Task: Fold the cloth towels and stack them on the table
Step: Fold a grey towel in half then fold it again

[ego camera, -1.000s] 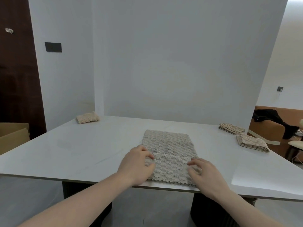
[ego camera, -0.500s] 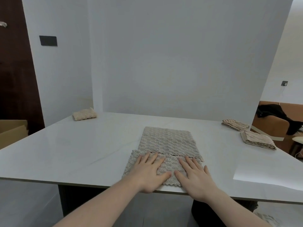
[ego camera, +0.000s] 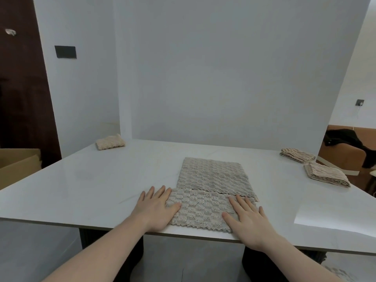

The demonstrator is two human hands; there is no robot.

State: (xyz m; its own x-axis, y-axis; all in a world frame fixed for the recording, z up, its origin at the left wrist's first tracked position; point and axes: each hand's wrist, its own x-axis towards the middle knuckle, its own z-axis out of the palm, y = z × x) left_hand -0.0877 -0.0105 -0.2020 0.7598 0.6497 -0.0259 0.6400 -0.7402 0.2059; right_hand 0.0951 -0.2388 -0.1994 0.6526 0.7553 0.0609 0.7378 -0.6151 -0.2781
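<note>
A beige textured cloth towel (ego camera: 211, 180) lies flat on the white table (ego camera: 101, 186) near its front edge, with a folded layer across its far part and a single strip nearest me. My left hand (ego camera: 156, 208) presses flat on the strip's left end, fingers straight and partly on the table. My right hand (ego camera: 247, 218) presses flat on the strip's right end. A folded towel (ego camera: 110, 141) sits at the far left corner. Two folded striped towels (ego camera: 297, 155) (ego camera: 325, 177) lie side by side at the far right.
White panels stand behind the table and to its left. A cardboard box (ego camera: 18, 163) sits beyond the left edge. A chair with dark clothing (ego camera: 350, 147) stands past the right edge. A bright patch of light (ego camera: 333, 216) falls on the table's right front.
Both hands went from curled at the towel's near edge to lying flat, then slid apart toward the strip's left and right ends. The view has tilted slightly.
</note>
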